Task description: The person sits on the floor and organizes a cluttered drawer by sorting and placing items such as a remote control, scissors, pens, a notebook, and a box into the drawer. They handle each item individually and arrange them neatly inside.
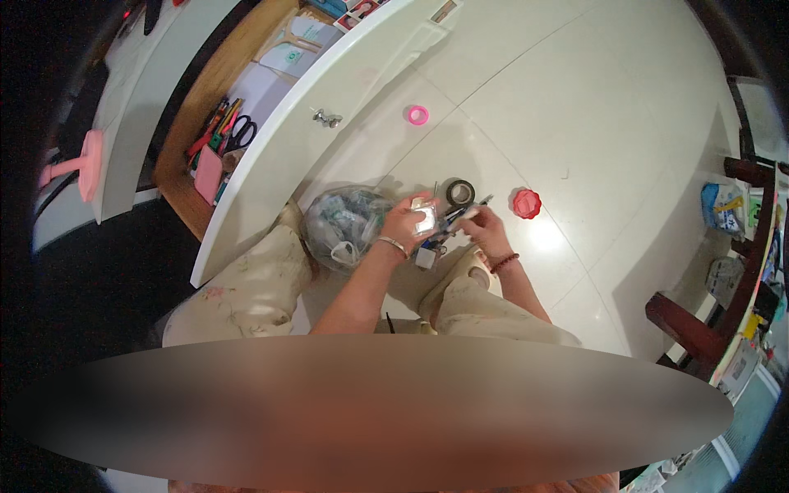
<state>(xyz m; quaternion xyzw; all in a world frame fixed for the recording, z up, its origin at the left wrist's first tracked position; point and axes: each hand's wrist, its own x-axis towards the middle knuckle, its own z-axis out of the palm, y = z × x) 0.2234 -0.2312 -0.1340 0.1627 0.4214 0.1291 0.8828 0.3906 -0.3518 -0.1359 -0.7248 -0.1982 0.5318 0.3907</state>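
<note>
My left hand [408,225], with a metal bangle at the wrist, holds a small flat white case [424,218] with a clear edge. Close by on the right, my right hand [486,231], wearing a beaded bracelet, has its fingers bent over a heap of pens [449,223]; whether it grips a small pale thing is blurred. A roll of black tape [460,193] lies on the floor just beyond the hands. Left of my left hand rests a clear plastic bag [345,228] full of mixed items. A small white box [425,257] sits below the pens.
An open drawer [259,148] at the left holds black-handled scissors [242,133], pens and a pink case [208,174]. A pink ring [418,115] and a red scalloped dish [526,204] lie on the tiled floor. Dark wooden furniture legs [684,326] stand at the right.
</note>
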